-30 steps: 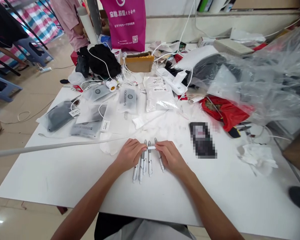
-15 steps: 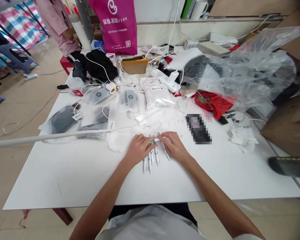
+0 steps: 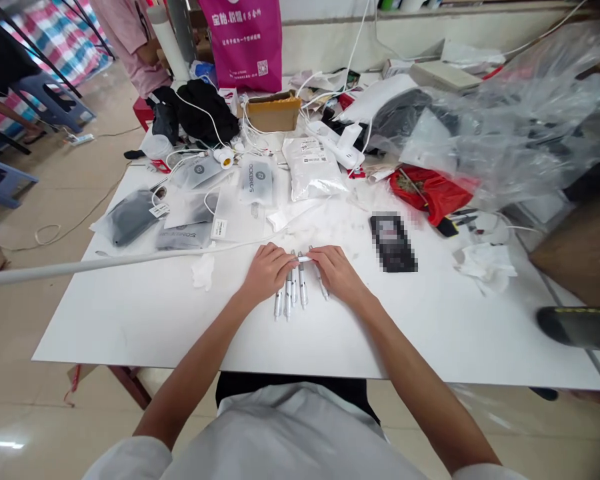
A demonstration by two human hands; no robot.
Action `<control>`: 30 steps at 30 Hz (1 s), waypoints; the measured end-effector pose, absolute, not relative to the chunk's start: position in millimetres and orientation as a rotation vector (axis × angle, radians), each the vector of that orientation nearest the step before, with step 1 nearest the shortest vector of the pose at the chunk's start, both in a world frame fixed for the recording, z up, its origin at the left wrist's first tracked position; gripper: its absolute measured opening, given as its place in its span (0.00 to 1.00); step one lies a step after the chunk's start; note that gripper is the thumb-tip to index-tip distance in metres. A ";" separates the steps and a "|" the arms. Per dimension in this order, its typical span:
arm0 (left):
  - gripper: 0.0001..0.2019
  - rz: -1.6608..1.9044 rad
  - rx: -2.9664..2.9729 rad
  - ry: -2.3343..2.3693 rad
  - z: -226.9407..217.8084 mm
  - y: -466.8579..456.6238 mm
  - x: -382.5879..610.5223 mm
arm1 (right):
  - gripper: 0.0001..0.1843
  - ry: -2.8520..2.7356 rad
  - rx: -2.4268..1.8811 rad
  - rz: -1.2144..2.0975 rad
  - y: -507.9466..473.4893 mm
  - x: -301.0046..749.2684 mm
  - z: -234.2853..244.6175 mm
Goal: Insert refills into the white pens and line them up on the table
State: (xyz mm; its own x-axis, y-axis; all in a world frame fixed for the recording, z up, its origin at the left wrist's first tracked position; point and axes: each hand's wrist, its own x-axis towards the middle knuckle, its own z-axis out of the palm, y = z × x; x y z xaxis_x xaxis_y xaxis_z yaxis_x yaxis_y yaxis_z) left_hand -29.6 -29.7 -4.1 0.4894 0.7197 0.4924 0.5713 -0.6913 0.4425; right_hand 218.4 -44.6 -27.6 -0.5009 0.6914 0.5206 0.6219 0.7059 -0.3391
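Note:
Several white pens [image 3: 296, 293] with silver tips lie side by side on the white table [image 3: 130, 313], pointing away from me. My left hand [image 3: 267, 271] and my right hand [image 3: 336, 273] rest on either side of them. The fingertips of both hands pinch a small white strip [image 3: 304, 259] stretched across the pens' upper ends. Both hands have curled fingers closed on that strip.
Plastic-wrapped black items [image 3: 130, 217], white packets [image 3: 313, 177], cables and a power strip [image 3: 337, 150] crowd the table's far half. A phone [image 3: 393, 241] lies right of my hands, crumpled tissue [image 3: 485, 267] further right. A long white tube [image 3: 105, 263] crosses from the left. A person in pink [image 3: 130, 33] stands beyond.
Only the camera view shifted; my hands stay pinching the strip over the pens in the same place on the table.

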 end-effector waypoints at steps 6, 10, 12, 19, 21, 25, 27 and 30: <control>0.16 0.931 2.461 1.080 -1.9 -30.1 -32.1 | 0.24 -2.221 -1.034 0.191 -42.8 218.4 -27.5; 0.17 1.002 2.351 1.091 1.2 -27.5 -34.1 | 0.18 -2.150 -1.111 0.132 -42.4 222.1 -22.5; 0.16 1.018 2.311 1.098 2.6 -26.3 -34.4 | 0.20 -2.159 -1.139 0.115 -43.6 223.3 -19.6; 0.13 0.951 2.356 1.070 1.1 -26.0 -32.8 | 0.18 -2.344 -1.227 0.001 -49.2 218.4 -12.1; 0.12 0.945 2.376 1.048 0.0 -26.3 -32.6 | 0.13 -2.317 -1.248 -0.037 -48.9 218.4 -12.6; 0.10 0.960 2.334 1.102 -1.1 -27.3 -33.0 | 0.12 -2.238 -1.301 -0.082 -46.8 221.8 -15.4; 0.10 0.992 2.271 1.147 -1.4 -27.8 -33.5 | 0.12 -2.201 -1.314 -0.085 -46.1 223.4 -15.7; 0.10 1.019 2.180 1.169 -1.5 -28.0 -34.5 | 0.12 -2.152 -1.319 -0.077 -46.2 223.8 -13.5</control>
State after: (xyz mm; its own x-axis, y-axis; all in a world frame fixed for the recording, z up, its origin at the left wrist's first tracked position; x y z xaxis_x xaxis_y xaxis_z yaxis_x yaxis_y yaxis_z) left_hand -34.5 -28.0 -1.5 0.3641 0.8454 0.3908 0.5028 -0.5317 0.6816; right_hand 223.8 -46.2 -13.5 -0.3206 0.7910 0.5211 0.8261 0.5027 -0.2548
